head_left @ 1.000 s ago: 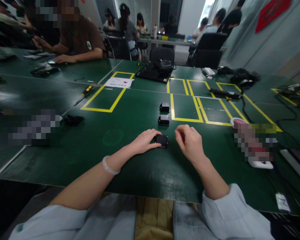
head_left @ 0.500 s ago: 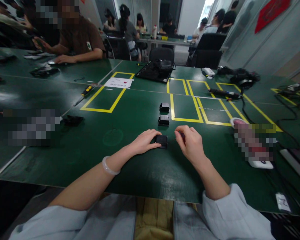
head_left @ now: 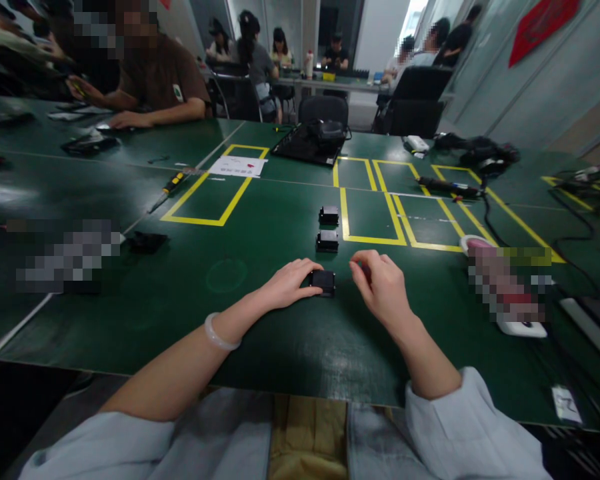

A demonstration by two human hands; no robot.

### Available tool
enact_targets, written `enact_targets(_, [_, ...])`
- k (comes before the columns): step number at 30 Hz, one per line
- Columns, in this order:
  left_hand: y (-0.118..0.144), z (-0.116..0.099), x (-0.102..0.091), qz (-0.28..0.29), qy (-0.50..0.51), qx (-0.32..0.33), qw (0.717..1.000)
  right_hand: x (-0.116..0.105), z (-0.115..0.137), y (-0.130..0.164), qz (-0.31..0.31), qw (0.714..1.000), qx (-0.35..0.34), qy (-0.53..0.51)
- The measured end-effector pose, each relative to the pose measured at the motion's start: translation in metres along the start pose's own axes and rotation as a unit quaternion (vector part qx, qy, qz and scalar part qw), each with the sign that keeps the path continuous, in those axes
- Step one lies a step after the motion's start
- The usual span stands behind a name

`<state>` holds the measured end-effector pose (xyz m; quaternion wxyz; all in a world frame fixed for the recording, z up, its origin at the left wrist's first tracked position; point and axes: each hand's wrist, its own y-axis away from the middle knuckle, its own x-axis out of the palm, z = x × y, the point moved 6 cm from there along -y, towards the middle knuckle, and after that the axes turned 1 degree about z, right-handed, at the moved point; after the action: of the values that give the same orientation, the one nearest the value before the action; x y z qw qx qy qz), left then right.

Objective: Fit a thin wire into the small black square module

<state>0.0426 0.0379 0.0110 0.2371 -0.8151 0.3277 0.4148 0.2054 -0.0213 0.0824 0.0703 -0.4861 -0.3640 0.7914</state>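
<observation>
My left hand (head_left: 294, 283) grips a small black box-shaped part (head_left: 324, 283) from its left side, thumb at the near edge and fingers at the far edge. The part lies on the green table. Just right of it, and apart from it, my right hand (head_left: 380, 283) is held with its fingers curled in to the thumb. Whatever those fingers hold, if anything, is hidden. Beyond the gripped part, two similar black parts stand in a line, a nearer one (head_left: 327, 240) and a farther one (head_left: 329, 215).
Yellow tape outlines mark the green table (head_left: 280, 347). A phone-like object (head_left: 523, 329), partly blurred, lies at right. On the left are a screwdriver (head_left: 173, 183) and a paper sheet (head_left: 237, 166). A black tray-like panel (head_left: 307, 150) lies farther back. A co-worker (head_left: 165, 80) sits at far left.
My two hands and the black parts stay where they were. At far left, the co-worker's raised hand has shifted slightly.
</observation>
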Motion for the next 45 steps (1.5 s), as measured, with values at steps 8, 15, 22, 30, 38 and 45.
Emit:
enact_targets(8, [0.0003, 0.0011, 0.0004, -0.001, 0.0, 0.005, 1.0, 0.0001, -0.0002, 0.0002, 0.004, 1.0, 0.011, -0.016])
enact_targets(15, [0.0001, 0.0008, 0.0009, 0.001, -0.009, 0.003, 1.0, -0.0007, -0.0004, -0.0002, 0.001, 1.0, -0.001, -0.001])
enact_targets(22, [0.0002, 0.0002, 0.0003, 0.001, -0.014, 0.006, 1.0, -0.002, 0.0028, -0.0007, -0.011, 1.0, -0.011, -0.002])
enact_targets(30, [0.0004, -0.0003, 0.0013, 0.0, -0.011, -0.001, 1.0, -0.0006, 0.0019, -0.0003, -0.016, 1.0, -0.014, 0.002])
enact_targets(38, [0.0003, 0.001, 0.0011, 0.0, -0.012, 0.005, 1.0, -0.0004, 0.0013, -0.0004, -0.001, 1.0, 0.009, 0.001])
enact_targets(45, [0.0006, 0.0025, 0.002, 0.001, -0.015, 0.005, 1.0, -0.0012, 0.0038, -0.0009, -0.019, 1.0, -0.015, 0.004])
